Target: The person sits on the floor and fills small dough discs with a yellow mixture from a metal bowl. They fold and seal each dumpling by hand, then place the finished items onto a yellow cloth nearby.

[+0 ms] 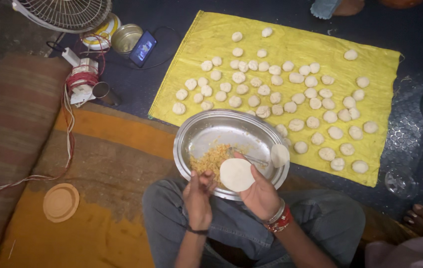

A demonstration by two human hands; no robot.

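Observation:
My right hand [260,194] holds a flat white dough disc [236,174] on its palm, over the near rim of a round steel tray [196,134]. My left hand [197,196] is beside it, fingers curled near the yellow crumbly filling [212,159] heaped in the tray; whether it pinches any filling I cannot tell. A spoon [249,158] lies in the tray and another dough disc [279,155] leans on its right rim. Beyond the tray, several stuffed dough balls [276,97] sit in rows on a yellow sheet [291,39].
A fan [65,12], a steel bowl [126,37], a phone [143,48] and a spool of red wire [83,79] are at the far left. A round woven lid [61,202] lies on the orange mat. Another person's foot [420,218] is at the right.

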